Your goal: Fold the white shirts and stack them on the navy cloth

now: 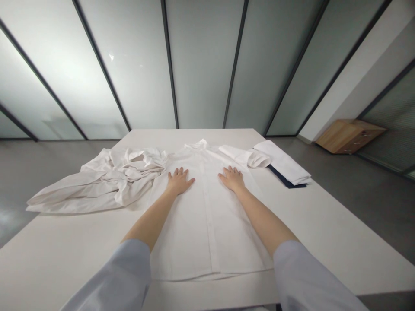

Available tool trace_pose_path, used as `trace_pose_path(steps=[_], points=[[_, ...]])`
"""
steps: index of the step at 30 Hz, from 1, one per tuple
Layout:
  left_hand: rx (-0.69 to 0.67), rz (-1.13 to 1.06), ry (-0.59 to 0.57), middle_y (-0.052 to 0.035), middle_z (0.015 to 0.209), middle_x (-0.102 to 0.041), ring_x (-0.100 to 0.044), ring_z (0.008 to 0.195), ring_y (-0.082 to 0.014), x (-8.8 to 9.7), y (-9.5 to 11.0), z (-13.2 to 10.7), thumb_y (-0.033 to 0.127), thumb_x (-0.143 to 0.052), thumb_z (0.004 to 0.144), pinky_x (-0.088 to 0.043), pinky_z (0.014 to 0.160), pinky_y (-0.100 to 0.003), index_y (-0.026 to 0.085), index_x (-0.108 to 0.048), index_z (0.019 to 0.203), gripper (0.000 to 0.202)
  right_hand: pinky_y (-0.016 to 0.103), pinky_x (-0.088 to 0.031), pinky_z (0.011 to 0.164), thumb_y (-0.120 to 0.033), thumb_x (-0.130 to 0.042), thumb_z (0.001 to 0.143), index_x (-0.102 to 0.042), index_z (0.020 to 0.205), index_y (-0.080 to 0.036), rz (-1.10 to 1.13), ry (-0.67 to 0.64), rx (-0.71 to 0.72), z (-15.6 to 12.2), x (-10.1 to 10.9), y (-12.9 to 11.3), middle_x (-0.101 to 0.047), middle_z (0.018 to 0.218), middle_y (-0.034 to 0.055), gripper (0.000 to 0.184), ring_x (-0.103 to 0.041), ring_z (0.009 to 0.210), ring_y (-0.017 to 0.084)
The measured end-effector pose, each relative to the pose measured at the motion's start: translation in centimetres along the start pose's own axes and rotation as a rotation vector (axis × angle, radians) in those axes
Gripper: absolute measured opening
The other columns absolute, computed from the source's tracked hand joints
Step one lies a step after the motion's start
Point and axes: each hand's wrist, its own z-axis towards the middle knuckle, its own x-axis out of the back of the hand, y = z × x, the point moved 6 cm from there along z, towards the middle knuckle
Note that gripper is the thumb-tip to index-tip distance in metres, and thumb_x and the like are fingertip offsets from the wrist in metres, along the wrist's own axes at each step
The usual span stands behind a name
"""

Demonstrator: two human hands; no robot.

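Observation:
A white button-front shirt (191,224) lies spread flat, its collar at the far end and its hem toward me. My left hand (179,181) rests palm down on the upper left of its front, fingers spread. On the upper right of the front lies my right hand (232,178), also flat with fingers apart. Between the hands the placket runs down the middle. One white sleeve (256,158) extends to the right, its cuff end rolled or bunched. The left sleeve is not distinct beside the crumpled cloth. Neither hand holds anything.
A heap of crumpled white cloth (110,179) sits left of the shirt, overhanging the table's left edge. At right, folded white cloth (283,162) lies on a dark flat piece (288,180). Beyond the white table (311,242) stand a wooden cabinet (346,136) and frosted glass panels (201,65).

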Motion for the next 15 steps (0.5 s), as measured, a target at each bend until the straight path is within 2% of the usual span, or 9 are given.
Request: trace_pose_path(steps=[3,5,9,12,13,15], points=[[-0.03,-0.035,0.105,-0.0108,0.148,-0.043,-0.037,0.137,-0.0255,0.4,-0.1,-0.2,0.049,-0.039,0.092,-0.029,0.112,-0.041,0.021,-0.05,0.135,0.053,0.047,-0.029,0.106,-0.046,-0.041,0.091,-0.058,0.126,-0.022,0.077,0.101,0.029,0.3,0.0,0.5,-0.048,0.141,0.0129,0.046,-0.04,0.131,0.031],[-0.04,-0.061,0.15,-0.0099,0.142,-0.05,-0.044,0.132,-0.024,0.6,0.0,-0.4,0.043,-0.043,0.091,-0.033,0.109,-0.036,0.02,-0.054,0.129,0.046,0.042,-0.035,0.102,-0.039,-0.048,0.087,-0.062,0.118,-0.021,0.192,0.195,0.007,1.0,0.1,1.5,-0.057,0.129,0.0119,0.039,-0.049,0.121,0.029],[-0.042,-0.082,0.18,-0.0105,0.138,-0.054,-0.048,0.127,-0.0264,0.8,0.1,-0.5,0.041,-0.047,0.089,-0.037,0.106,-0.039,0.018,-0.057,0.125,0.044,0.038,-0.042,0.093,-0.027,-0.047,0.08,-0.064,0.107,-0.015,0.482,0.511,-0.123,2.8,1.5,5.8,-0.063,0.108,0.0139,0.034,-0.058,0.101,0.026],[-0.036,-0.09,0.19,-0.0106,0.138,-0.054,-0.048,0.126,-0.0274,1.0,0.1,-0.5,0.041,-0.049,0.088,-0.038,0.104,-0.04,0.019,-0.057,0.125,0.044,0.043,-0.041,0.095,-0.025,-0.048,0.075,-0.064,0.101,-0.011,0.579,0.76,-0.256,4.0,2.7,9.8,-0.063,0.101,0.0158,0.034,-0.055,0.101,0.028],[-0.037,-0.093,0.195,-0.0105,0.137,-0.054,-0.048,0.126,-0.0274,1.0,0.1,-0.5,0.04,-0.049,0.088,-0.038,0.104,-0.04,0.019,-0.058,0.124,0.043,0.044,-0.04,0.095,-0.026,-0.049,0.073,-0.064,0.099,-0.012,0.608,0.78,-0.288,4.6,2.8,10.9,-0.063,0.099,0.0151,0.033,-0.054,0.1,0.028],[-0.042,-0.101,0.205,-0.0104,0.135,-0.056,-0.049,0.124,-0.0271,1.2,0.1,-0.5,0.04,-0.049,0.087,-0.039,0.103,-0.04,0.019,-0.059,0.122,0.042,0.046,-0.042,0.093,-0.028,-0.053,0.072,-0.066,0.092,-0.014,0.681,0.732,-0.3,6.1,2.8,12.4,-0.064,0.092,0.0123,0.027,-0.055,0.095,0.028]])
